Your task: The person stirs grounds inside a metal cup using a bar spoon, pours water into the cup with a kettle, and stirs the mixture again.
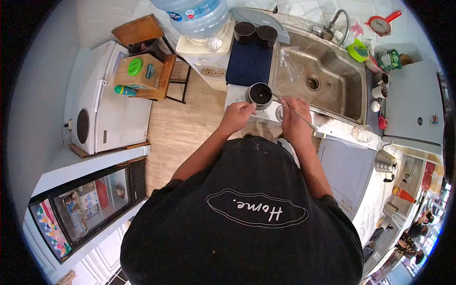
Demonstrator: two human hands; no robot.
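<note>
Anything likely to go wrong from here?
1. The cup is near the counter's front edge; if the left hand slips, it could tip.
2. The utensil in the right hand might flick dark contents out.
3. Clear plastic in the sink might cover the drain.

The cup (261, 106) and sink (335, 90) look metal, the towel (249, 65) matt cloth, the bottle (202, 21) glossy plastic

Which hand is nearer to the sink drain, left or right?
Right. The right hand is in front and slightly left of the sink drain; the left hand farther left, at the cup.
</note>
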